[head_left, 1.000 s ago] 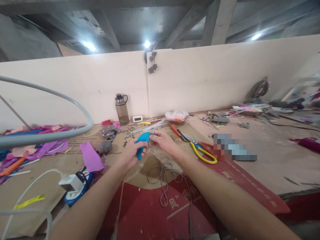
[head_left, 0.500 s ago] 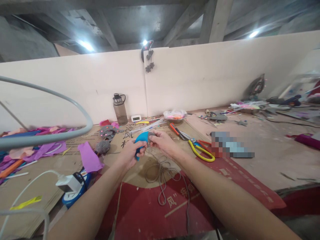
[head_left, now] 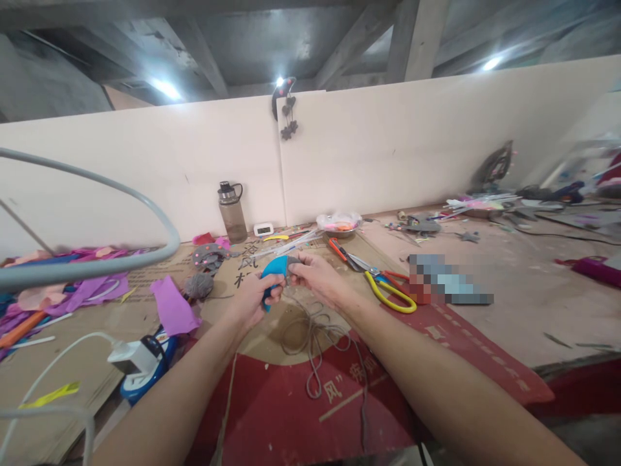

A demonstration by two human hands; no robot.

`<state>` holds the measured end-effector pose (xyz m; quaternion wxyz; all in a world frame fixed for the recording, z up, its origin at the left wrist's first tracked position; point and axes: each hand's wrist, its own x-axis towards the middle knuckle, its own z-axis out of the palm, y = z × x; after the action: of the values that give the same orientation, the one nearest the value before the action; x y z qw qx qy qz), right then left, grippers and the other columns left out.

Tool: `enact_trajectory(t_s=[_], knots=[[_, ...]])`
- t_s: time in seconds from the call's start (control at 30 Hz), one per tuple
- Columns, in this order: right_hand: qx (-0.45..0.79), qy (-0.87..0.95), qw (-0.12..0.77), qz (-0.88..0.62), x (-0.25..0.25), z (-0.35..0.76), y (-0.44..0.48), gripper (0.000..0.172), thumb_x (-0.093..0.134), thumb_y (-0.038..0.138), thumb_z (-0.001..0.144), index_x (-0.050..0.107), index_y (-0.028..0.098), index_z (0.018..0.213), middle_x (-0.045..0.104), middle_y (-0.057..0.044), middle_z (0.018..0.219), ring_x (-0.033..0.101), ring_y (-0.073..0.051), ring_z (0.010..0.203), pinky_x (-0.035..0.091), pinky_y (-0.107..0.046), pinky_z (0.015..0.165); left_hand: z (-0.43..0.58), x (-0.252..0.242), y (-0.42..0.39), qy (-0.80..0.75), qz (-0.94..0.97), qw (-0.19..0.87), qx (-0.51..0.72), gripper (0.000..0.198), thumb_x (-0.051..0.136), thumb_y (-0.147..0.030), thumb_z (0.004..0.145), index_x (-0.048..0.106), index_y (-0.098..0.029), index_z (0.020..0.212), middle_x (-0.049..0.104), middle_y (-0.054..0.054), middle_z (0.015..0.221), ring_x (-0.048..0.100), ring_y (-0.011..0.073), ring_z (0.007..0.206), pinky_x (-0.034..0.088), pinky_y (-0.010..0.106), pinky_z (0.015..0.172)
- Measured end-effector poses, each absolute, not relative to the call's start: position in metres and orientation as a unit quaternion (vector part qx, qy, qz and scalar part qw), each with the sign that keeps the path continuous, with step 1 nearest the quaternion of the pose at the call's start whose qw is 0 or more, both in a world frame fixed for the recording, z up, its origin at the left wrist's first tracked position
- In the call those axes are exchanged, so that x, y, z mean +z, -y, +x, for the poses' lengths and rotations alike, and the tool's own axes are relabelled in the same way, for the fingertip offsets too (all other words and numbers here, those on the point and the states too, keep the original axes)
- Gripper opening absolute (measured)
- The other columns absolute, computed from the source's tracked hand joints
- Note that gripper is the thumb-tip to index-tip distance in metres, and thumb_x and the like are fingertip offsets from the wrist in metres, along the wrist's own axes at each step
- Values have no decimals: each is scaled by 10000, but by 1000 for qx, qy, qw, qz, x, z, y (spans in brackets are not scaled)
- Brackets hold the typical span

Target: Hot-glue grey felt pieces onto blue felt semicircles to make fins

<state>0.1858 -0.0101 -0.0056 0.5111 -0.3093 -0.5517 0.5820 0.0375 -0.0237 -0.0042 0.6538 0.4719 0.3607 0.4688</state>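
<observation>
My left hand [head_left: 256, 299] is closed around a curved blue felt piece [head_left: 273, 269], held just above the cardboard-covered table [head_left: 485, 323]. My right hand [head_left: 315, 277] pinches a small grey piece [head_left: 292, 261] against the blue piece's upper tip, so the two hands meet at mid-table. A loose tangle of brown string [head_left: 315, 340] lies on the cardboard right below my hands and trails toward me.
Yellow-handled scissors [head_left: 385, 290] and an orange-handled cutter [head_left: 339, 248] lie right of my hands. A water bottle [head_left: 229, 211] stands against the white partition [head_left: 388, 149]. Purple felt scraps [head_left: 172, 309], a grey yarn ball [head_left: 198, 285] and a white plug [head_left: 130, 355] lie left.
Both hands have stayed together on the blue piece; the view shifted slightly, and my left fingers have curled a little tighter around it.
</observation>
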Motion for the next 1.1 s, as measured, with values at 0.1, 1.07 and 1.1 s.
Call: enact_trajectory(t_s=[0.1, 1.07, 1.1], knots=[[583, 549, 515, -307, -7, 186, 11, 87, 591, 244, 644, 533, 181, 661, 506, 44, 622, 433, -83, 553, 387, -246, 589, 37, -6, 22, -358, 479, 651, 467, 164, 706, -202, 598, 575, -103, 613, 434, -40, 478, 332, 12, 403, 197, 127, 348], [199, 659, 230, -688, -48, 233, -34, 251, 568, 316, 735, 652, 133, 885, 685, -149, 899, 646, -245, 796, 462, -297, 661, 22, -4, 9, -351, 375, 580, 632, 197, 682, -142, 551, 515, -124, 654, 515, -17, 626, 395, 32, 477, 222, 158, 382], [206, 652, 243, -688, -47, 235, -35, 260, 564, 313, 737, 640, 138, 912, 681, -137, 907, 642, -235, 797, 465, -295, 671, 22, -4, 8, -350, 375, 580, 632, 207, 691, -145, 552, 517, -122, 662, 510, -19, 626, 390, 30, 477, 218, 157, 381]])
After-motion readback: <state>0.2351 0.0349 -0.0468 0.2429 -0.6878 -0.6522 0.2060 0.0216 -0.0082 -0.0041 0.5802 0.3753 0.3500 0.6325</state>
